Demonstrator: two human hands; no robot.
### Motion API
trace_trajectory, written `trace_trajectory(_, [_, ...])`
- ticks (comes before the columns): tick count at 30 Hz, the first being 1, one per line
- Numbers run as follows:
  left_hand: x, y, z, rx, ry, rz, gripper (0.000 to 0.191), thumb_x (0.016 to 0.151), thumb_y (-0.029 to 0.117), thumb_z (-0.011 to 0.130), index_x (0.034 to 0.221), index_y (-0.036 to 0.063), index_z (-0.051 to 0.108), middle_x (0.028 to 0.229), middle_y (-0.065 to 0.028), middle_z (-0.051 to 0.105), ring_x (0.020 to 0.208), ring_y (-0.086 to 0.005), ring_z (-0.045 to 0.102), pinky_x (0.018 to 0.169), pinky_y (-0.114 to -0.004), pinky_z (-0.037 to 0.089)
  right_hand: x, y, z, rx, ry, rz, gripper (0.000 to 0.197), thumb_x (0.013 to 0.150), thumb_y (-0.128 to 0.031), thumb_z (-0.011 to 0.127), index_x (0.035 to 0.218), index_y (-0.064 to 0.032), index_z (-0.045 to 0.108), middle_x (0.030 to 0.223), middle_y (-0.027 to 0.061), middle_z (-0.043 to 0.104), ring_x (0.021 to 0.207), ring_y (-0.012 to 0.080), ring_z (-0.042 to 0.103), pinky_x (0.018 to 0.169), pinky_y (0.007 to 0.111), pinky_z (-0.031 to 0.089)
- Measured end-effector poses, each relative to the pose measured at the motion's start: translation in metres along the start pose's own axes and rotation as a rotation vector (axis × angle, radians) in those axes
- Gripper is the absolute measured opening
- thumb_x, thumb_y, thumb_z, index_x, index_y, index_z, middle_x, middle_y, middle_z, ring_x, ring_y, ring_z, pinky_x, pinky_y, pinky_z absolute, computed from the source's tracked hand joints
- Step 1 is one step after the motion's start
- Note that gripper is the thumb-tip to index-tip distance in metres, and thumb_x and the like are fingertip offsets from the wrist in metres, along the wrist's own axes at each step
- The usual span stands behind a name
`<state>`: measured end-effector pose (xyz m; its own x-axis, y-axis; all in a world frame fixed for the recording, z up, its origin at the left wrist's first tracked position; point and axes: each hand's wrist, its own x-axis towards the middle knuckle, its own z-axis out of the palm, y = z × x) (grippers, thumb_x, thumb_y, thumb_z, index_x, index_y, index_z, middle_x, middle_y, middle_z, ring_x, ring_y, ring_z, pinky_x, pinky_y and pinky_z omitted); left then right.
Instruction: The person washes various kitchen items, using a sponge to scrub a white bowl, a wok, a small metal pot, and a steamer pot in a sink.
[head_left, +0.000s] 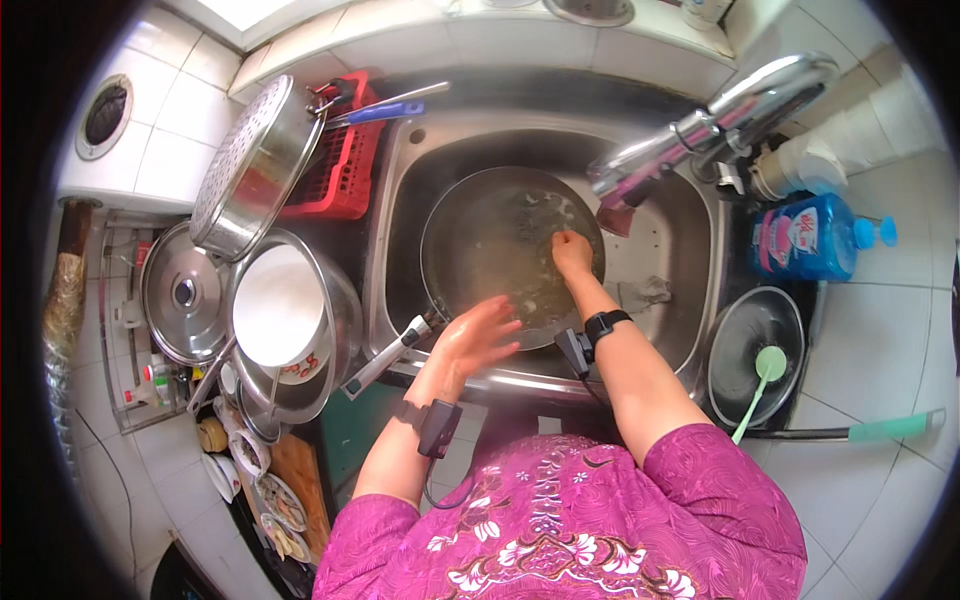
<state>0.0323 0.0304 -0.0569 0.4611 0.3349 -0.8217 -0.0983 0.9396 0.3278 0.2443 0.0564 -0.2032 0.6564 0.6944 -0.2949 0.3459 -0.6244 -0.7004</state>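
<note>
In the steel sink sits a large round frying pan filled with cloudy, slightly foamy water, its handle sticking out over the near left rim. My left hand is above the pan's near left edge, fingers spread and holding nothing visible. At the pan's right side my right hand is curled over the water, its fingertips bent inward; whether something small is inside it cannot be seen. The chrome faucet reaches over the right part of the sink. A crumpled translucent piece lies on the sink floor beside the pan.
On the left are a steel steamer, a red plastic basket, a pot lid and stacked bowls. A blue soap bottle and a dark pan holding a green ladle stand at the right.
</note>
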Motion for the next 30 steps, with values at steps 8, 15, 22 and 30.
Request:
trace_trajectory(8, [0.097,-0.030,-0.006,-0.170,-0.059,-0.036,0.046,0.089,0.025,0.053,0.130,0.0047,0.042,0.133,-0.0144,0.043,0.118,-0.0258,0.047,0.091,-0.040,0.043,-0.034,-0.021,-0.056,1.653,-1.362,0.509,0.030,0.089,-0.029,0.054,0.064,-0.0123,0.053,0.059,0.0030,0.054,0.052,0.0180,0.054,0.051,0.032,0.045])
trace_trajectory(15, [0.150,-0.079,0.132,-0.221,-0.639,-0.148,0.012,0.086,0.015,0.054,0.094,0.0078,0.058,0.089,-0.0041,0.061,0.081,-0.0162,0.061,0.069,-0.031,0.052,-0.082,-0.014,-0.171,0.257,-0.436,-0.230,0.019,0.084,-0.016,0.054,0.075,0.0004,0.058,0.065,0.0065,0.060,0.055,0.0120,0.056,0.050,0.025,0.045])
trace_trajectory(22, [0.096,-0.061,0.143,0.243,-0.291,-0.150,0.017,0.081,0.015,0.056,0.097,0.0120,0.060,0.089,-0.0023,0.063,0.079,-0.0132,0.061,0.069,-0.034,0.052,-0.096,0.010,-0.186,0.082,-0.149,-0.376,0.022,0.078,-0.015,0.057,0.092,0.0005,0.062,0.094,0.0189,0.061,0.082,0.0312,0.061,0.074,0.038,0.048])
trace_trajectory(30, [-0.017,0.024,-0.003,1.509,0.227,0.980,0.055,0.067,0.006,0.065,0.120,0.0052,0.050,0.132,-0.0210,0.040,0.123,-0.0364,0.039,0.101,-0.041,0.037,-0.061,-0.035,-0.084,-0.078,-0.199,-0.509,0.032,0.078,-0.007,0.057,0.111,-0.0067,0.057,0.119,0.0187,0.049,0.106,0.0339,0.053,0.087,0.039,0.045])
